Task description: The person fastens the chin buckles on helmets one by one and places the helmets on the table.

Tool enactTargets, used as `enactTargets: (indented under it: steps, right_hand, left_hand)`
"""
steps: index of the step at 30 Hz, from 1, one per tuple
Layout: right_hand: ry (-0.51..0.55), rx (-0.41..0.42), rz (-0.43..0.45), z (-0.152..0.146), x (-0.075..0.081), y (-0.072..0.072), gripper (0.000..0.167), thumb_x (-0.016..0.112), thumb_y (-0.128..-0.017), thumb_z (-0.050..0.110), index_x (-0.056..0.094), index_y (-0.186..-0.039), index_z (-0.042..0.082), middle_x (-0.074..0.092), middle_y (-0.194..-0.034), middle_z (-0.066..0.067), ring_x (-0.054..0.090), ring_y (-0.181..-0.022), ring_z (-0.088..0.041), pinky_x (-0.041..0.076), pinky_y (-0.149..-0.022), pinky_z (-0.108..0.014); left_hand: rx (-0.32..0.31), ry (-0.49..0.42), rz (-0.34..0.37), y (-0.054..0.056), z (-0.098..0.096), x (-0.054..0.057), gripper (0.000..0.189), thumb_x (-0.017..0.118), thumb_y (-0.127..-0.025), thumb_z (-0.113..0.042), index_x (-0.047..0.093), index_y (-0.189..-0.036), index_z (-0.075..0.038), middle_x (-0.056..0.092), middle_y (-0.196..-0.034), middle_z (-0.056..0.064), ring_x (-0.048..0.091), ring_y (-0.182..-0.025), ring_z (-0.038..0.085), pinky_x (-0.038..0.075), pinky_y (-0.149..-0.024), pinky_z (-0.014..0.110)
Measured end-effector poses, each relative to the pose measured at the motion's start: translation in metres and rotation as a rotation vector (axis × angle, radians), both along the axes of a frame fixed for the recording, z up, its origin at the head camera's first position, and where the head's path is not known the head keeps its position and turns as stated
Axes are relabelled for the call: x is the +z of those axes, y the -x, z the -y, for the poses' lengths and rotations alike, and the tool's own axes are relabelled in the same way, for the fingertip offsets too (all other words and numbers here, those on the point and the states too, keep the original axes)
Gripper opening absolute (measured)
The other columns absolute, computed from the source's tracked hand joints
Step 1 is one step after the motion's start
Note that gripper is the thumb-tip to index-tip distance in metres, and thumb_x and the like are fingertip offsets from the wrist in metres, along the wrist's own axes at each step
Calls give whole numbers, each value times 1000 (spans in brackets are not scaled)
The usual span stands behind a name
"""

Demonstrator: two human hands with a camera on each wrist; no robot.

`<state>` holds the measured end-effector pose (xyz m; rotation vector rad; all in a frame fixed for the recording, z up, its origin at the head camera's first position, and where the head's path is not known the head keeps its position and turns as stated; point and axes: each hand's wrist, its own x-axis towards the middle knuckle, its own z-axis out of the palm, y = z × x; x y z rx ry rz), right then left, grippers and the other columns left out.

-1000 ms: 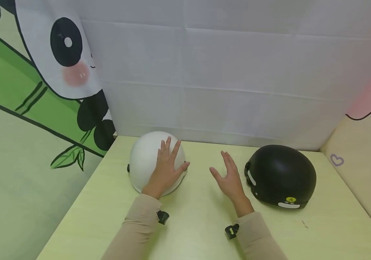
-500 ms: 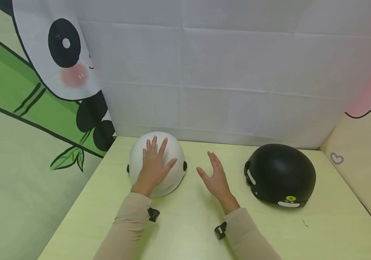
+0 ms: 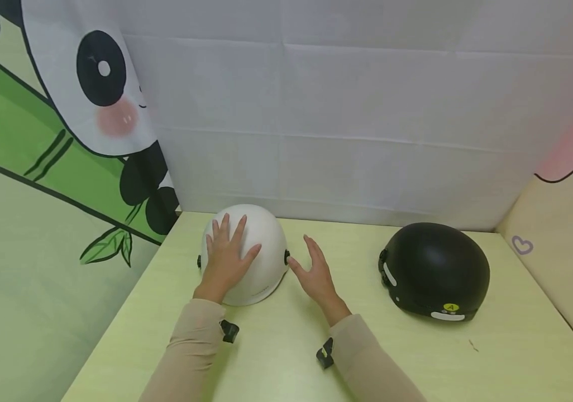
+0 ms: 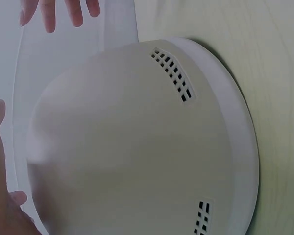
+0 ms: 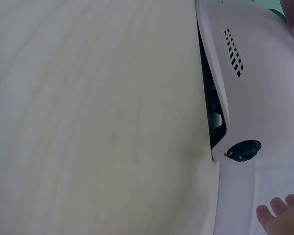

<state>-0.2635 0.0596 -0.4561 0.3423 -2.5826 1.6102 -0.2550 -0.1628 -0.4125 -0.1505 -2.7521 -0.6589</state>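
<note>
A white helmet [image 3: 268, 237] sits dome up at the back left of the table. Over its dome I hold my left hand [image 3: 223, 265], fingers spread and straight. The left wrist view shows those fingertips [image 4: 49, 22] apart from the shell, above two rows of vent holes. Beside the helmet's right side is my right hand [image 3: 316, 279], its fingers extended and its thumb near the round black side fitting [image 5: 243, 151]. Whether that thumb touches the fitting I cannot tell. Neither hand grips anything.
A black helmet [image 3: 434, 268] with a yellow sticker stands on the right of the pale wooden table [image 3: 276, 357]. A white cloth backdrop [image 3: 347, 128] hangs behind the table. Printed panels rise at the left and right sides.
Both hands have moved left: my left hand farther across the white helmet, my right hand from the gap between the helmets to the white one's side. The helmets have stayed in place.
</note>
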Motion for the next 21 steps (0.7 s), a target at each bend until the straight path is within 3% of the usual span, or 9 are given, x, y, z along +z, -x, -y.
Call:
enactTargets:
  steps: [6,21]
  right_hand:
    - [17,24,33,15,-5,2,74,62,-94,44,29,-154,16,24,-158,-10,23,-142,-35,23,-107,-60]
    - [61,72,99,42,-8,5,79,61,-93,47,27,-154,12,18,-158,-16,19,-141,-41,21,-106,-64]
  left_hand:
    - [22,2,12,2,8,-5,78,53,-93,-56,28,-155,-16,6,-159,23,-9,-142,46,-1,-106,68]
    - [64,-12,86,-1,27,-3,79,52,-92,-60,29,-155,-18,7,-159,22,-7,-141,49,4,-101,74]
